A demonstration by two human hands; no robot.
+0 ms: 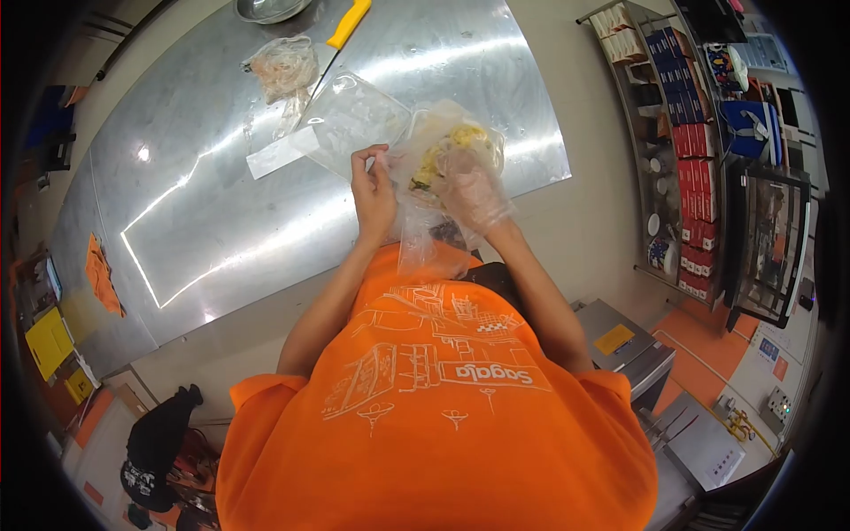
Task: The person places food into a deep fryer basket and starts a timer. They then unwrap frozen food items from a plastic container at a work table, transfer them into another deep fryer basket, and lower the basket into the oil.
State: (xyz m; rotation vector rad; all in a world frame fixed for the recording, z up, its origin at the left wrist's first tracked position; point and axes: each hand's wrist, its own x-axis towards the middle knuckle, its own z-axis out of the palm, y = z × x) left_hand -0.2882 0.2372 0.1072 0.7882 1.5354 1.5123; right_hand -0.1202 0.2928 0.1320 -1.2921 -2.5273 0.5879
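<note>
Food bag [431, 159]: clear plastic, held over the bench's near edge [341, 234], in front of the orange shirt [443, 398]; yellow and green food [469, 137] shows through it.
Bag's long axis: runs from the far side of the bench toward the shirt, the far end leaning right; the food sits in the far part, and loose film trails down at the near end.
Left hand [374, 190]: fingers bent, thumb and fingertips pinching film at the bag's left side.
Right hand [474, 190]: at the food, wrapped in clear plastic; glove or bag film, I cannot tell, nor whether its fingers are spread or pressed together.
Flat clear bag [354, 124]: on the bench beyond the left hand, slanting, a white strip [282, 153] beside its left corner.
Knife [348, 25]: yellow handle pointing away to the right; blade partly hidden by plastic.
Crumpled bag [282, 71]: left of the knife, contents hard to make out.
Metal bowl [270, 9]: cut off by the top edge.
</note>
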